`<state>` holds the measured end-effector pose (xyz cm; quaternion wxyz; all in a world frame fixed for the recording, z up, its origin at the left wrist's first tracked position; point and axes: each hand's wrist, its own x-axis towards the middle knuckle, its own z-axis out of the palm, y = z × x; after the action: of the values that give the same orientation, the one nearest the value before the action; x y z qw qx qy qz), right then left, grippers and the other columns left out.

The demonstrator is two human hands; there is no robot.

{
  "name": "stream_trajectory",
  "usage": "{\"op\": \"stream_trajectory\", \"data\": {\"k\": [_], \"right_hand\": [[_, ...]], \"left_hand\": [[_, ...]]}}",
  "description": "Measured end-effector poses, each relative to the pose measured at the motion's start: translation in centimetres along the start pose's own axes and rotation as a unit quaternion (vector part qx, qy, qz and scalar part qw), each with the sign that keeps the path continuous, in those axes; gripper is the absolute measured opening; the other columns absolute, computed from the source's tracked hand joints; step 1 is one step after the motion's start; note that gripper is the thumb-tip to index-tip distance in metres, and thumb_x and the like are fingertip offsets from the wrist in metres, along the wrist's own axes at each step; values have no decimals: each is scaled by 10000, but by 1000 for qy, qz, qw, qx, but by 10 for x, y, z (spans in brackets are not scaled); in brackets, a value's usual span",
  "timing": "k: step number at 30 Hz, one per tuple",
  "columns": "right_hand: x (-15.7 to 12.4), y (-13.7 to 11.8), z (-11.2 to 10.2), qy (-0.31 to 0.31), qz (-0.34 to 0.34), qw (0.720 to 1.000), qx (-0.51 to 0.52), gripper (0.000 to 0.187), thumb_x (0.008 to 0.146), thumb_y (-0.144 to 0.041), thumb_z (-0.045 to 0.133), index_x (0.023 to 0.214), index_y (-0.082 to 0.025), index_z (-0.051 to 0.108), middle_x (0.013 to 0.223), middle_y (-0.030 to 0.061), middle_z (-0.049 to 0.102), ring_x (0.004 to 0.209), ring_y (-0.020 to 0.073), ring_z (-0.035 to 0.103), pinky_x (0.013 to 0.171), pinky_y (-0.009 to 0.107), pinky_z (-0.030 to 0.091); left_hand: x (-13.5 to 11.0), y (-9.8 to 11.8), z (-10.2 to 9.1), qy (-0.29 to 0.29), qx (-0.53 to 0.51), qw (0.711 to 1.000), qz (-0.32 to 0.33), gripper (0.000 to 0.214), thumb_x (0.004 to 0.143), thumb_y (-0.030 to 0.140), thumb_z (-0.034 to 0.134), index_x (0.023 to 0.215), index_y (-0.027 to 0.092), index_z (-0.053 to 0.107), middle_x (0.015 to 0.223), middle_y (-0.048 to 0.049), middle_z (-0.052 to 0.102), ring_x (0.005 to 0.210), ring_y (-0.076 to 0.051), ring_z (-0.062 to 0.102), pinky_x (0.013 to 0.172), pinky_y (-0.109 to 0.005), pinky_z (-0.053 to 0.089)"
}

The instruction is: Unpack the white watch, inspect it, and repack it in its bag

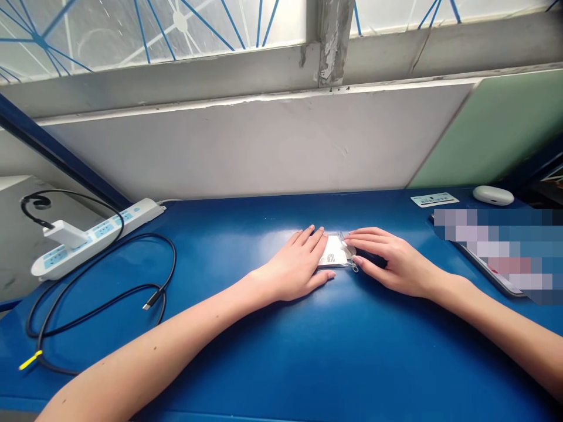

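Note:
A small clear card holder (333,253) with a white, printed insert lies flat on the blue table, between my two hands. My left hand (301,258) rests palm down over its left side, fingers stretched out and the thumb spread along the near edge. At the holder's right edge is my right hand (393,261), fingers bent, with fingertips and thumb on either side of a pale rounded part there. A small metal clasp (354,266) sticks out near the right thumb. The fingers partly hide both ends of the holder.
On the left, a white power strip (103,231) holds a white plug (65,234); its black cable (173,258) loops over the table (308,357). Far right lie a card (434,200), a white earbud case (493,195) and a phone-like device (505,281), partly blurred out. A wall stands behind.

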<state>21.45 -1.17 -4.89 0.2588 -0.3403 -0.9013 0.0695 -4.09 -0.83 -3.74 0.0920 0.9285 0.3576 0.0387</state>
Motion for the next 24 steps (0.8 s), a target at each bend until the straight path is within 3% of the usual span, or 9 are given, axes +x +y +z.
{"op": "stream_trajectory", "data": {"k": [8,17,24], "right_hand": [[0,-5,2,14,-3,1000,-15,303,946,-222,554,1213,-207,698,1209,92,739,1181,291,642,973,461,572],[2,-4,2,33,7,999,15,276,967,-207,515,1114,-199,748,1171,94,755,1142,276,674,929,441,598],[1,-6,4,24,14,1000,5,320,961,-185,504,1209,-169,706,1210,99,739,1163,280,662,963,453,581]], "left_hand": [[0,-1,2,18,9,1000,10,698,999,537,419,1513,79,301,1585,-230,318,1497,-368,243,1184,-485,249],[1,0,0,-8,21,1000,1,733,1008,538,392,1529,35,279,1604,-221,281,1500,-382,215,1203,-477,218],[2,-1,0,-7,31,999,4,731,1013,550,369,1535,49,269,1606,-209,283,1505,-361,216,1207,-465,217]]}}
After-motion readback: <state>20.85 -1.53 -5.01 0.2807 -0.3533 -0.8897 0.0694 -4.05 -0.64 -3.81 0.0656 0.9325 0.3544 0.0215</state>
